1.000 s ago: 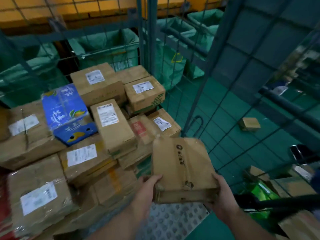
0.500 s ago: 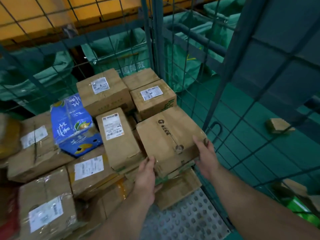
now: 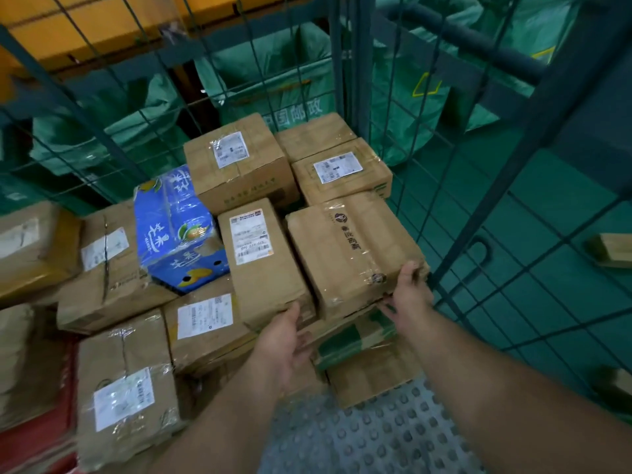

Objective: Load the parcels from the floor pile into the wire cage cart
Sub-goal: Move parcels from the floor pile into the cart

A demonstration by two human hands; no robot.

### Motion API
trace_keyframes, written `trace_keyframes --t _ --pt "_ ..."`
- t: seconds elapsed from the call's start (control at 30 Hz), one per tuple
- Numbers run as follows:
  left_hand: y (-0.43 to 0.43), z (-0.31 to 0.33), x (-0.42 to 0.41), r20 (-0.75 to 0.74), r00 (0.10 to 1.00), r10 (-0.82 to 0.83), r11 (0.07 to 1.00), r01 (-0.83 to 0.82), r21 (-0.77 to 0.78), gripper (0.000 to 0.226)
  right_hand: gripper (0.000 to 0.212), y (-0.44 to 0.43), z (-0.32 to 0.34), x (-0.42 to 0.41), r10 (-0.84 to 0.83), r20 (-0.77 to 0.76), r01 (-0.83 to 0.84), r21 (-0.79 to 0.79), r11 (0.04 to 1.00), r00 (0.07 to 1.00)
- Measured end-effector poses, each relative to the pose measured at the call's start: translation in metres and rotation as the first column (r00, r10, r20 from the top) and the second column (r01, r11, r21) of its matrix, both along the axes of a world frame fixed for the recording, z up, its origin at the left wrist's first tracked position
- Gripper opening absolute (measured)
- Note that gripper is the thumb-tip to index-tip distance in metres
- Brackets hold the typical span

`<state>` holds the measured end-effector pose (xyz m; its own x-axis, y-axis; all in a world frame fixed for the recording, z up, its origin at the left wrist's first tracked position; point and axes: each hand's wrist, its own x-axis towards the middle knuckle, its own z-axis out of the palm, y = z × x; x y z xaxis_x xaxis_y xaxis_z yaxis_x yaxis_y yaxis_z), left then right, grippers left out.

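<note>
One brown parcel (image 3: 355,254) lies centre right atop the stack in the wire cage cart (image 3: 492,186), against its right mesh. The right hand (image 3: 408,289) pinches its near corner. The left hand (image 3: 284,340), fingers loosely open, hovers just below, beside a labelled parcel (image 3: 263,258).

The studded metal base (image 3: 359,439) of a wire cage cart (image 3: 487,186) carries a tight pile of taped cardboard parcels (image 3: 263,265), a blue fruit carton (image 3: 174,230) among them, leaving a bare strip at the near edge. Beyond the mesh, a small cardboard box (image 3: 614,249) lies on the green floor (image 3: 547,213).
</note>
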<state>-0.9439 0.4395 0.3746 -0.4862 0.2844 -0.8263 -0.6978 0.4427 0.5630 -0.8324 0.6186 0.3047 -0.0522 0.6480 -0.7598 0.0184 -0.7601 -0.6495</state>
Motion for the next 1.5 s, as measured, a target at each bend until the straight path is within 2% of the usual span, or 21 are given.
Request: trace_keyframes --t 0.1,0.2,0.3,0.37,0.4,0.53,0.63,0.77,0.93,1.13,1.23,1.33,1.43,1.5 --pt "0.0 0.0 0.003 -0.034 0.981 -0.193 0.979 0.195 0.062 0.04 0.066 0.031 -0.012 0.004 -0.084 0.019 0.082 0.09 0.993 0.996" --pt "-0.002 0.005 0.013 -0.047 0.966 -0.253 0.965 0.255 0.056 0.038 0.068 0.032 0.007 0.016 -0.066 0.025 0.062 0.14 0.988 0.997" --pt "-0.017 0.005 0.031 -0.037 0.965 -0.258 0.965 0.256 -0.053 0.027 0.077 0.002 0.009 0.03 0.033 -0.082 -0.028 0.054 0.998 0.996" --pt "-0.034 0.003 0.044 -0.008 0.97 -0.241 0.967 0.24 -0.089 0.022 0.094 -0.016 0.003 0.035 0.14 -0.126 -0.142 -0.009 0.99 0.982" --pt "-0.043 0.002 0.05 0.006 0.972 -0.234 0.967 0.234 -0.098 0.022 0.095 -0.029 0.005 0.035 0.174 -0.149 -0.181 -0.028 0.983 0.973" --pt "-0.078 0.001 0.073 0.016 0.972 -0.233 0.966 0.234 -0.11 0.024 0.054 -0.086 0.022 0.041 0.279 -0.128 -0.29 -0.081 0.954 0.952" --pt "-0.108 0.007 0.089 0.059 0.968 -0.244 0.962 0.25 -0.11 0.025 0.047 -0.126 0.029 0.058 0.321 -0.041 -0.324 -0.094 0.941 0.946" --pt "-0.142 0.017 0.1 0.068 0.964 -0.256 0.962 0.26 -0.076 0.024 0.041 -0.168 0.042 0.082 0.29 -0.046 -0.292 -0.048 0.955 0.956" --pt "-0.131 0.026 0.104 0.078 0.947 -0.312 0.949 0.308 0.062 0.029 0.033 -0.177 0.05 0.1 0.203 0.068 -0.204 0.011 0.979 0.977" --pt "-0.043 0.024 0.111 0.123 0.985 -0.123 0.981 0.101 0.167 0.053 0.032 -0.122 0.041 0.108 0.231 0.053 -0.233 0.03 0.972 0.971" --pt "0.015 0.003 0.104 0.102 0.986 -0.132 0.967 0.105 0.233 0.072 0.035 -0.069 0.022 0.107 0.277 0.065 -0.279 0.04 0.959 0.959" --pt "0.052 -0.026 0.097 0.104 0.994 0.035 0.968 -0.06 0.244 0.07 0.032 -0.032 0.011 0.104 0.278 0.028 -0.279 0.033 0.96 0.96" --pt "0.066 -0.045 0.095 0.109 0.976 0.191 0.955 -0.21 0.209 0.089 0.058 -0.005 -0.008 0.106 0.28 0.004 -0.28 0.009 0.96 0.96" --pt "0.06 -0.042 0.101 0.123 0.954 0.273 0.925 -0.296 0.237 0.075 0.075 0.0 -0.012 0.11 0.23 -0.101 -0.232 -0.013 0.973 0.968"
